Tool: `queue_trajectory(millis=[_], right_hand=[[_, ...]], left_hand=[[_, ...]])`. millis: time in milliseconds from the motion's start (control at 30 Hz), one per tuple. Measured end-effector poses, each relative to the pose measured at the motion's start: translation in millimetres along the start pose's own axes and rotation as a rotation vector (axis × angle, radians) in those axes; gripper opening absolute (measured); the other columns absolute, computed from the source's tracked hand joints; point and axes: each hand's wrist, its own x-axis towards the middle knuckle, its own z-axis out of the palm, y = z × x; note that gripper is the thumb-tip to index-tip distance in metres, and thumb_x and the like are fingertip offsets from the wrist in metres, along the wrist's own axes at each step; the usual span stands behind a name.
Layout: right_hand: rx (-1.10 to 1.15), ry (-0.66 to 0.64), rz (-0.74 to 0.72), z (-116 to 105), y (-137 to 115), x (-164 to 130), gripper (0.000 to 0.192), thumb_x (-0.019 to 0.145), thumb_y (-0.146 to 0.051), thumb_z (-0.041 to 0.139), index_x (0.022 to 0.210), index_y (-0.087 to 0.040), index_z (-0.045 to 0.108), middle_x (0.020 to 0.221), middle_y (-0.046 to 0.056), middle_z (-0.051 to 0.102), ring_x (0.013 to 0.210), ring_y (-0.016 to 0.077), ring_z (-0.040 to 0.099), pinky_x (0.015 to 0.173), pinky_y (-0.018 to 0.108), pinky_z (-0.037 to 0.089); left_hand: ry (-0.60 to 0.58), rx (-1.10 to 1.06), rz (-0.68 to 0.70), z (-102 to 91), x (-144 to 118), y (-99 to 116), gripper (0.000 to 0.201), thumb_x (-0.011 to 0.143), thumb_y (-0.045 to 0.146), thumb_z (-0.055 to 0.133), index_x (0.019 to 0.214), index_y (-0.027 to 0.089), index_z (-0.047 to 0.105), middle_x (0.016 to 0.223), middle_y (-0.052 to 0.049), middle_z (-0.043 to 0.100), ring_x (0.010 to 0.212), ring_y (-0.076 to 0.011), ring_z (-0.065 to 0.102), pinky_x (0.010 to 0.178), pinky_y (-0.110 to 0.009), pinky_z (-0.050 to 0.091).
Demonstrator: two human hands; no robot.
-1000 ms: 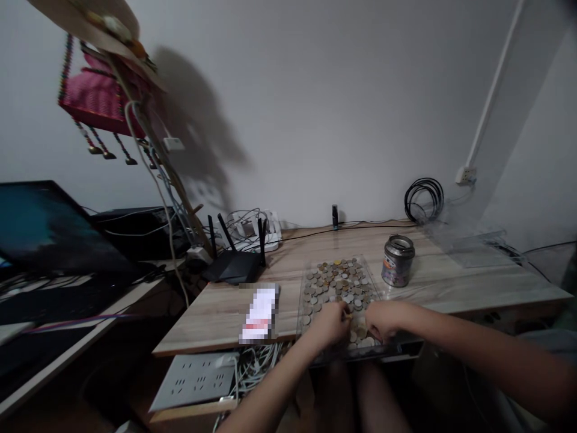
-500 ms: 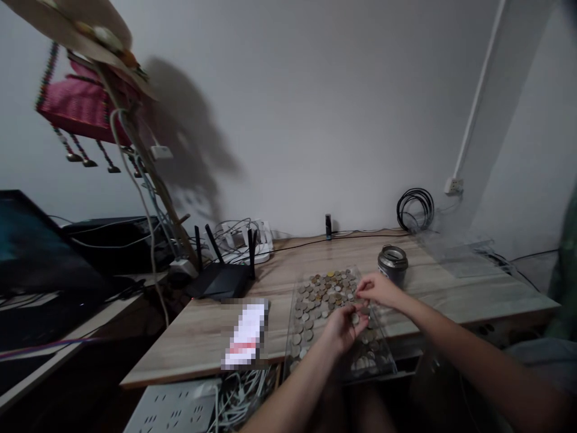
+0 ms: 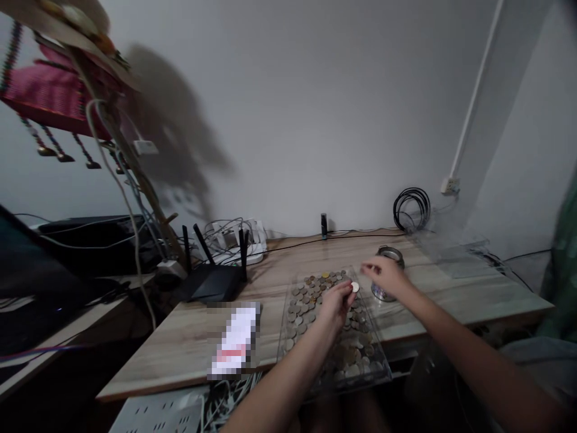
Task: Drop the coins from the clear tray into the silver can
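Observation:
A clear plastic tray [image 3: 377, 370] full of several mixed coins lies on the wooden desk [image 3: 288, 270] in front of me. My left hand [image 3: 336, 305] hovers over the tray's middle and pinches a silver coin [image 3: 355, 287] at its fingertips. My right hand [image 3: 383, 274] is raised over the tray's far right corner, fingers closed together, just in front of a metal tin can [image 3: 390, 255]. Whether the right hand holds a coin is hidden by the blur.
A black router [image 3: 210, 282] with antennas sits at the desk's left back. A blurred-out white object [image 3: 235, 340] lies left of the tray. A power strip [image 3: 234, 240], cables, a black cable coil [image 3: 411, 207] and a clear box [image 3: 455, 252] line the wall.
Both hands have lifted from the tray's near end and moved toward its far end. The left hand now shows a coin; the right hand has reached the can.

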Motion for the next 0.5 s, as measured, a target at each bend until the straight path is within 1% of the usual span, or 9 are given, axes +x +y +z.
queue_trajectory(millis=[67, 133, 167, 233, 300, 333, 400, 433, 500], right_hand=[[0.07, -0.119, -0.075, 10, -18, -11, 0.022, 0.076, -0.024, 0.055, 0.09, -0.018, 0.071, 0.081, 0.006, 0.068, 0.066, 0.0146, 0.056, 0.061, 0.024, 0.041], [0.112, -0.133, -0.094, 12, -21, -13, 0.018, 0.071, -0.019, 0.057, 0.083, -0.017, 0.071, 0.077, 0.005, 0.067, 0.064, 0.0144, 0.056, 0.061, 0.024, 0.041], [0.137, -0.108, -0.068, 9, -16, -9, 0.017, 0.07, -0.018, 0.058, 0.08, -0.017, 0.071, 0.075, 0.005, 0.067, 0.064, 0.0144, 0.056, 0.06, 0.024, 0.041], [0.153, -0.011, 0.042, -3, 4, 6, 0.016, 0.07, -0.019, 0.057, 0.078, -0.016, 0.07, 0.071, 0.004, 0.067, 0.063, 0.0143, 0.057, 0.059, 0.023, 0.042], [0.063, 0.115, 0.176, -19, 31, 25, 0.017, 0.07, -0.019, 0.056, 0.077, -0.015, 0.071, 0.072, 0.005, 0.068, 0.065, 0.015, 0.059, 0.06, 0.023, 0.042], [-0.009, 0.13, 0.224, -26, 45, 34, 0.016, 0.068, -0.017, 0.056, 0.076, -0.015, 0.071, 0.072, 0.005, 0.069, 0.066, 0.0156, 0.059, 0.06, 0.023, 0.042], [-0.129, 0.062, 0.277, -36, 63, 48, 0.015, 0.065, -0.014, 0.058, 0.072, -0.015, 0.071, 0.073, 0.006, 0.069, 0.07, 0.0165, 0.06, 0.061, 0.023, 0.041], [-0.167, 0.006, 0.286, -38, 66, 50, 0.014, 0.065, -0.013, 0.059, 0.072, -0.015, 0.071, 0.074, 0.006, 0.069, 0.072, 0.0168, 0.061, 0.062, 0.023, 0.041], [-0.213, -0.041, 0.251, -39, 58, 47, 0.017, 0.069, -0.016, 0.059, 0.079, -0.017, 0.072, 0.081, 0.007, 0.069, 0.078, 0.0175, 0.061, 0.065, 0.023, 0.042]], left_hand=[[-0.032, -0.004, -0.012, 8.4, 0, 1, 0.021, 0.07, -0.006, 0.053, 0.081, 0.01, 0.063, 0.075, -0.005, 0.067, 0.064, -0.0087, 0.063, 0.063, -0.015, 0.052], [-0.057, -0.014, -0.037, 14.3, -2, 2, 0.021, 0.073, -0.004, 0.051, 0.084, 0.009, 0.063, 0.078, -0.006, 0.067, 0.065, -0.0094, 0.064, 0.064, -0.016, 0.053], [-0.067, -0.023, -0.057, 16.2, -3, 2, 0.02, 0.075, -0.002, 0.05, 0.087, 0.009, 0.061, 0.078, -0.006, 0.067, 0.065, -0.0101, 0.064, 0.063, -0.017, 0.053], [-0.088, -0.043, -0.108, 18.4, -7, 5, 0.018, 0.079, 0.002, 0.048, 0.093, 0.008, 0.058, 0.08, -0.009, 0.066, 0.07, -0.0123, 0.066, 0.061, -0.018, 0.053], [-0.105, -0.057, -0.156, 19.5, -11, 8, 0.018, 0.082, 0.008, 0.045, 0.097, 0.008, 0.055, 0.083, -0.011, 0.066, 0.075, -0.015, 0.066, 0.06, -0.02, 0.053], [-0.112, -0.059, -0.171, 20.0, -12, 11, 0.019, 0.083, 0.012, 0.043, 0.098, 0.007, 0.054, 0.084, -0.012, 0.065, 0.077, -0.0159, 0.066, 0.06, -0.021, 0.053], [-0.124, -0.07, -0.188, 21.0, -15, 15, 0.022, 0.085, 0.018, 0.04, 0.098, 0.007, 0.054, 0.085, -0.013, 0.064, 0.079, -0.0169, 0.066, 0.061, -0.022, 0.053], [-0.136, -0.076, -0.195, 21.7, -16, 17, 0.024, 0.085, 0.021, 0.039, 0.097, 0.007, 0.054, 0.086, -0.014, 0.064, 0.08, -0.0174, 0.065, 0.063, -0.023, 0.052], [-0.168, -0.094, -0.198, 23.9, -18, 20, 0.027, 0.087, 0.028, 0.037, 0.094, 0.007, 0.054, 0.089, -0.015, 0.063, 0.082, -0.0182, 0.065, 0.065, -0.024, 0.052]])
